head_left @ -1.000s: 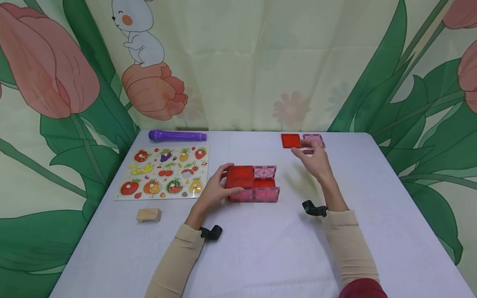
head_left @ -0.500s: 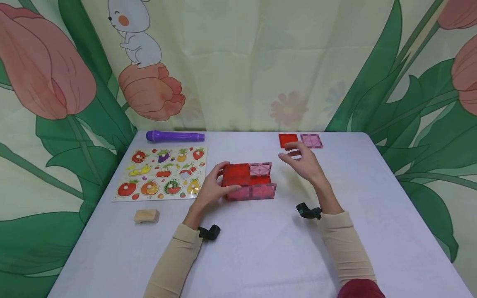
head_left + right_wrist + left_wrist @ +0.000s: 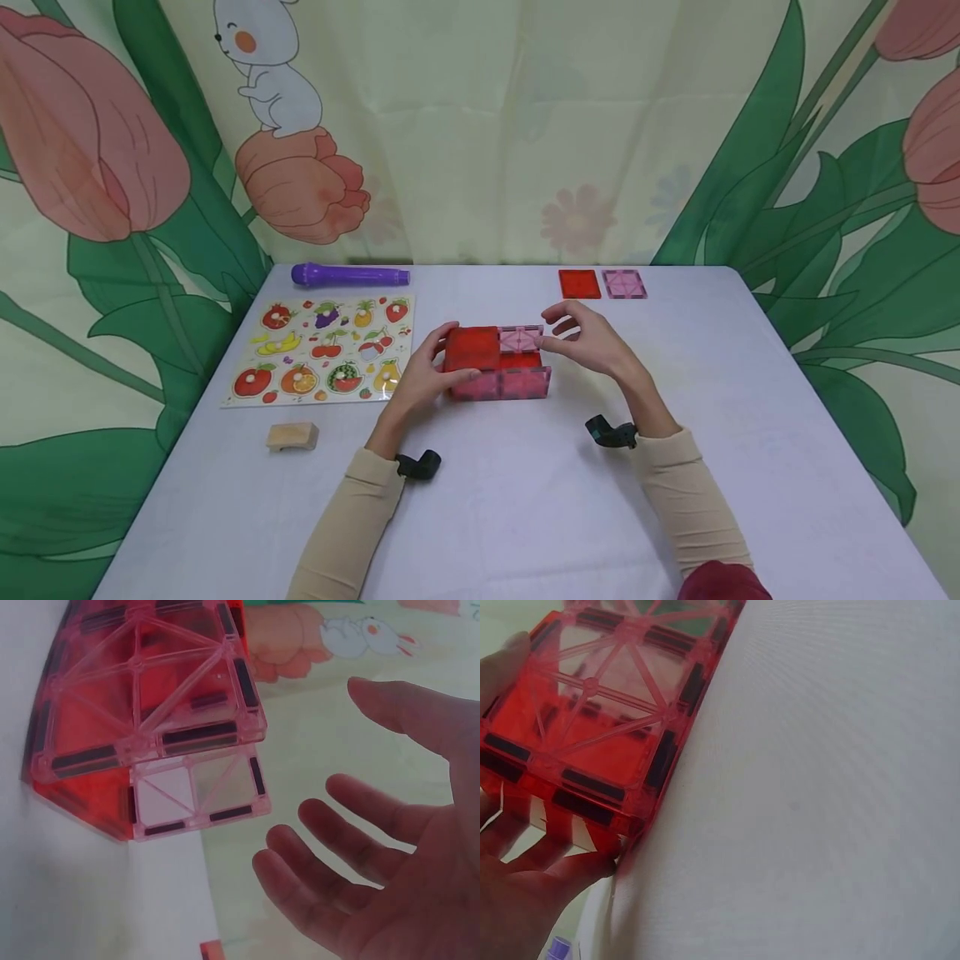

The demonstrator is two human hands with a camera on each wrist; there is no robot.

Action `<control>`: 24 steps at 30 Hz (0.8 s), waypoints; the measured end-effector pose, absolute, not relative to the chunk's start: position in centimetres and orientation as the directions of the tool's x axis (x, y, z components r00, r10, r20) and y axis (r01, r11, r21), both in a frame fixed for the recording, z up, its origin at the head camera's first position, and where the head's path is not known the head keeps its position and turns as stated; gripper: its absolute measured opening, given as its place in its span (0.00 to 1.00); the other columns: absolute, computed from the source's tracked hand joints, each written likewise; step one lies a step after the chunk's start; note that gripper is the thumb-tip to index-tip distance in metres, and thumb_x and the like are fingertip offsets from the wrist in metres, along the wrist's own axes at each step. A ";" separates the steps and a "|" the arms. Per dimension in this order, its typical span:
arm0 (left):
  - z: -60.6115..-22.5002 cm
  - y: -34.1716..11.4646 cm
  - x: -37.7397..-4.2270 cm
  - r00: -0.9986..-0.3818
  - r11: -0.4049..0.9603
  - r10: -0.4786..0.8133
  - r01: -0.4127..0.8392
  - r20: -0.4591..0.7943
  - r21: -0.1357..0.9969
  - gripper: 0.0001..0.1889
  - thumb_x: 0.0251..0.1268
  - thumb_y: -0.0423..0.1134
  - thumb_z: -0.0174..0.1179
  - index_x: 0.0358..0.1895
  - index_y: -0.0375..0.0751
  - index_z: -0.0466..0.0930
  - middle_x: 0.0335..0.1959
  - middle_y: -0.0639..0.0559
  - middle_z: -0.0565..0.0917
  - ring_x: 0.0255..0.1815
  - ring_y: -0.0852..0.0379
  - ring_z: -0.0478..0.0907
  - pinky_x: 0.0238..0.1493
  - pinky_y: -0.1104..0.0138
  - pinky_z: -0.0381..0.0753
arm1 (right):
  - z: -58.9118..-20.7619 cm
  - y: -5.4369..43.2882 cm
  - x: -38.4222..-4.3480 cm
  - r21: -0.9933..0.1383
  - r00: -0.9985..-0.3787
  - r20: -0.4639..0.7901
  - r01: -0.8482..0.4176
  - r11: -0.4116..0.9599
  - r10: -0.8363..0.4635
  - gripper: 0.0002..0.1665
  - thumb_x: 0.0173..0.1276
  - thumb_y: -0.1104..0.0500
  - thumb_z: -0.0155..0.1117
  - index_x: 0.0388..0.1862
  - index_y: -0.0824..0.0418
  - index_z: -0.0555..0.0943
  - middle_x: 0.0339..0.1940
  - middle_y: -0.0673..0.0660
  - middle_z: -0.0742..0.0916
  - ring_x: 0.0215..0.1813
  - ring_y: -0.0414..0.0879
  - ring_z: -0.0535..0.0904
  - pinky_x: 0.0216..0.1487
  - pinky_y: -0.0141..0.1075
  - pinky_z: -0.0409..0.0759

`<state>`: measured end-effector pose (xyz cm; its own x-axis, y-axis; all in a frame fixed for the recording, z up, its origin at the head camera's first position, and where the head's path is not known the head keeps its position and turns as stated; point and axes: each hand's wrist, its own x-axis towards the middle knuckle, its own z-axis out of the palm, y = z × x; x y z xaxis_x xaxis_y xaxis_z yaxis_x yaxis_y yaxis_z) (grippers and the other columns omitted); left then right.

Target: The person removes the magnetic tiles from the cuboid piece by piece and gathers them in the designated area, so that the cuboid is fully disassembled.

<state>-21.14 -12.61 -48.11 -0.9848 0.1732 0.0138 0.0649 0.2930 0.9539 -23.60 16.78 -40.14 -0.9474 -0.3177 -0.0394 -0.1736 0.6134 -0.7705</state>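
A box of see-through magnetic tiles [image 3: 498,384] stands mid-table in the head view. Pink tiles form its front wall, and a red tile [image 3: 472,347] covers the left half of its top. On the right half the top is uncovered, with a pink tile [image 3: 517,339] upright at the back and red inside. My left hand [image 3: 420,379] grips the box's left end, thumb at the front and fingers round the end and back. Beside the right end is my right hand [image 3: 592,340], fingers loosely bent and nothing in them; in the right wrist view a gap separates it from the tiles.
At the back right lie a flat red tile [image 3: 579,284] and a flat pink tile [image 3: 624,284]. A purple toy microphone [image 3: 350,276], a fruit puzzle board [image 3: 318,354] and a small wooden block [image 3: 292,436] occupy the left side. A printed curtain [image 3: 465,133] hangs behind the table.
My right hand has come from over the flat tiles at the back right, forward and left to the box's right end. The left hand keeps its grip; the whole view has shifted slightly.
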 end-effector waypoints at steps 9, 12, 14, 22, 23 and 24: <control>-48.3 -12.7 -21.1 -0.984 0.290 0.175 0.047 -0.005 0.956 0.48 0.54 0.53 0.75 0.77 0.56 0.59 0.74 0.54 0.67 0.76 0.46 0.61 0.70 0.45 0.73 | -40.6 16.1 -23.5 -0.749 -0.860 -0.113 -0.255 0.612 -0.497 0.33 0.60 0.51 0.74 0.62 0.62 0.76 0.59 0.63 0.82 0.58 0.58 0.80 0.57 0.48 0.85; -48.3 -12.6 -21.1 -0.984 0.294 0.176 0.041 -0.012 0.955 0.47 0.54 0.53 0.75 0.77 0.58 0.59 0.74 0.55 0.67 0.76 0.46 0.61 0.69 0.45 0.74 | -40.7 16.1 -23.4 -0.741 -0.833 -0.155 -0.258 0.620 -0.532 0.30 0.61 0.54 0.74 0.61 0.62 0.77 0.57 0.63 0.83 0.56 0.57 0.81 0.54 0.46 0.86; -48.4 -12.6 -21.1 -0.984 0.295 0.177 0.038 -0.016 0.955 0.47 0.54 0.52 0.75 0.77 0.58 0.59 0.74 0.55 0.67 0.76 0.47 0.61 0.68 0.45 0.75 | -40.8 16.0 -23.4 -0.727 -0.819 -0.180 -0.262 0.635 -0.544 0.27 0.61 0.56 0.73 0.58 0.61 0.78 0.54 0.62 0.84 0.54 0.55 0.81 0.51 0.42 0.87; -48.3 -12.6 -21.2 -0.984 0.291 0.179 0.032 -0.021 0.956 0.46 0.54 0.51 0.75 0.76 0.58 0.60 0.74 0.56 0.67 0.76 0.48 0.61 0.69 0.45 0.74 | -41.0 15.7 -23.4 -0.674 -0.792 -0.211 -0.307 0.672 -0.573 0.11 0.61 0.62 0.73 0.41 0.58 0.82 0.38 0.55 0.85 0.43 0.48 0.79 0.42 0.35 0.84; -48.3 -12.6 -21.1 -0.984 0.292 0.178 0.033 -0.021 0.956 0.46 0.54 0.51 0.75 0.76 0.58 0.60 0.73 0.56 0.67 0.76 0.48 0.61 0.69 0.45 0.74 | -41.1 15.7 -23.5 -0.669 -0.791 -0.214 -0.309 0.676 -0.573 0.10 0.61 0.62 0.74 0.40 0.57 0.82 0.37 0.54 0.85 0.42 0.48 0.79 0.42 0.35 0.83; -48.2 -12.6 -21.1 -0.984 0.294 0.178 0.035 -0.019 0.955 0.46 0.54 0.51 0.75 0.76 0.58 0.60 0.73 0.56 0.67 0.76 0.48 0.61 0.70 0.45 0.73 | -41.1 15.7 -23.5 -0.665 -0.790 -0.218 -0.309 0.680 -0.573 0.10 0.61 0.62 0.74 0.39 0.57 0.81 0.37 0.54 0.85 0.42 0.48 0.79 0.41 0.35 0.83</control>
